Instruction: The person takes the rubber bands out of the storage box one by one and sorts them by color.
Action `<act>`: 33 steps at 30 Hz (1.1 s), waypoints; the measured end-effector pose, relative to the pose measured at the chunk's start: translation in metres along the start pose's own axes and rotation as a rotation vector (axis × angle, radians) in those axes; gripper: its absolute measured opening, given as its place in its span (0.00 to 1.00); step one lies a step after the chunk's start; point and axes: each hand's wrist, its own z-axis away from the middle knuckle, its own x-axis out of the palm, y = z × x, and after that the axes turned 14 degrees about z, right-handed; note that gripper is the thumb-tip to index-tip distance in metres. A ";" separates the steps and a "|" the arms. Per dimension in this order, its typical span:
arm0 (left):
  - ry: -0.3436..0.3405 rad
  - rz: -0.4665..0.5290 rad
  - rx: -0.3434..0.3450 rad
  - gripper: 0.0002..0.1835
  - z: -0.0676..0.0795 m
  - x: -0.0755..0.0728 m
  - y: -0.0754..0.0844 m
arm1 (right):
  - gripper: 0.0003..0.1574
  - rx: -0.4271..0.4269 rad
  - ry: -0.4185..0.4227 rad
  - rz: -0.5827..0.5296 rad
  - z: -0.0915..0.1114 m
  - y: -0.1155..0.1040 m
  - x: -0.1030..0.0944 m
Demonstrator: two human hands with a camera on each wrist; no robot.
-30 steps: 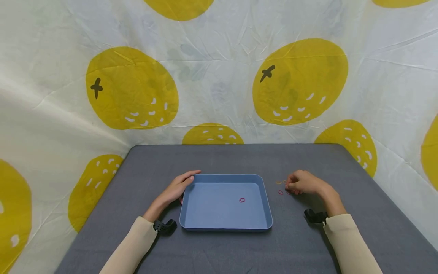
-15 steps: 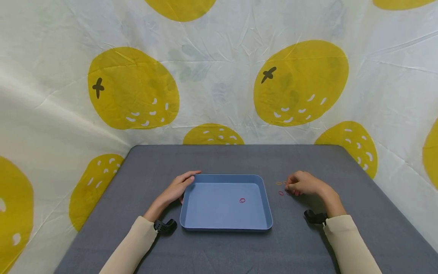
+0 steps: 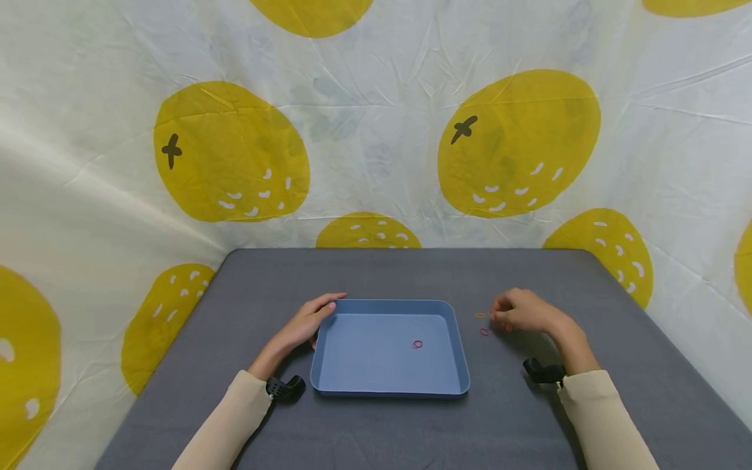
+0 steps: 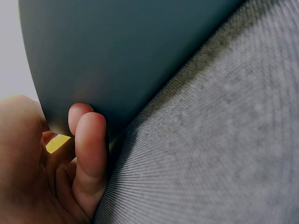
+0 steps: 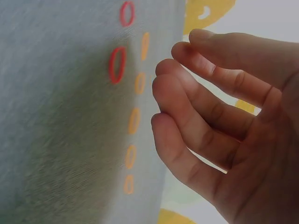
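Note:
My left hand [image 3: 303, 325] holds the back left corner of a blue tray [image 3: 320, 390]. In the left wrist view, bent fingers [image 4: 91, 144] rest against the tray's outer wall [image 4: 107, 51]. Red rubber bands [image 3: 418, 344], seemingly two overlapping, lie inside the tray. To its right, my right hand [image 3: 523, 312] hovers just over the table with fingers loosely bent. The right wrist view shows thumb and index fingertips close together; no band is visible between them. Two red bands [image 5: 117, 65] and a row of several orange bands [image 5: 134, 120] lie beside the fingers.
A grey cloth [image 3: 388, 431] covers the table. Behind and at the sides hangs a white curtain [image 3: 370, 150] with large yellow fruit prints. Black wrist cameras [image 3: 543, 371] sit at both cuffs.
My right hand has lifted slightly and hides the second red band and an orange one from the head view. The left hand and tray keep their place; the head view has shifted slightly.

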 end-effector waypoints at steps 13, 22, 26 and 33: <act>0.009 0.012 -0.002 0.21 0.002 0.004 -0.004 | 0.10 -0.112 0.064 0.051 0.003 -0.035 -0.015; -0.017 0.012 0.025 0.21 0.004 0.003 -0.008 | 0.07 -0.164 0.065 0.035 -0.011 -0.066 -0.017; -0.012 0.012 0.016 0.21 0.004 0.003 -0.007 | 0.07 -0.181 0.065 0.028 -0.021 -0.079 -0.016; -0.018 0.012 0.005 0.20 0.002 0.004 -0.007 | 0.06 -0.250 0.028 -0.009 -0.036 -0.103 -0.012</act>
